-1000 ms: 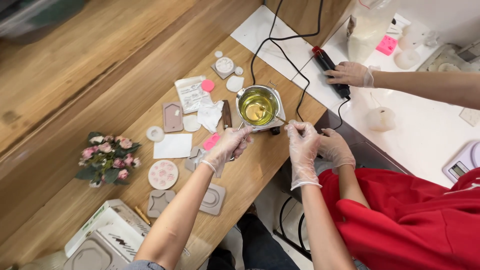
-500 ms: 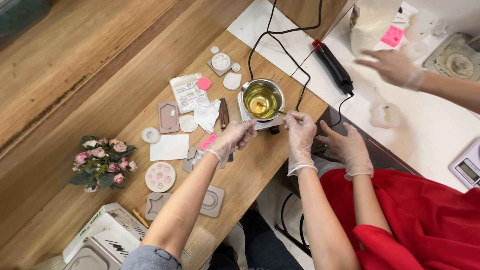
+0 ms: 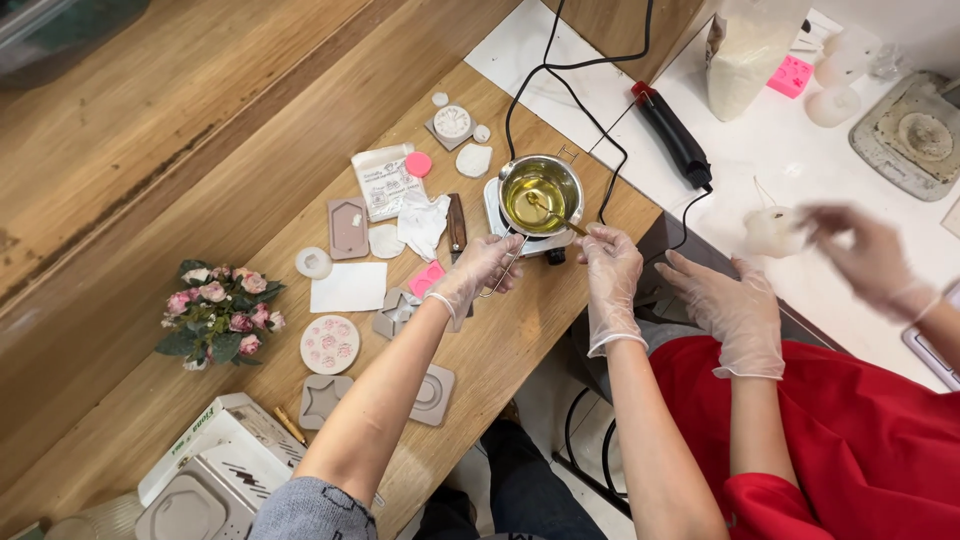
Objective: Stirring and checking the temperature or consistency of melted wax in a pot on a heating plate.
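A small metal pot (image 3: 541, 192) of yellow liquid sits on a white hot plate (image 3: 497, 212) on the wooden table (image 3: 520, 340). My left hand (image 3: 480, 270), in a clear glove, grips the pot's wire handle (image 3: 503, 268) at the near side. My right hand (image 3: 610, 256), also gloved, pinches a thin stirring stick (image 3: 556, 216) whose far end dips into the liquid.
Grey moulds (image 3: 348, 226), pink and white cast pieces (image 3: 330, 344), paper (image 3: 348, 287) and a flower bunch (image 3: 218, 312) lie left of the pot. A person in red (image 3: 860, 450) stands at my right; their gloved hands (image 3: 738, 305) hover by a white candle (image 3: 775, 230). A black heat tool (image 3: 675, 135) and cables lie behind.
The other person's far hand left the black heat tool and swung right, down to the white candle. My hands stayed at the pot, the right one shifting slightly closer.
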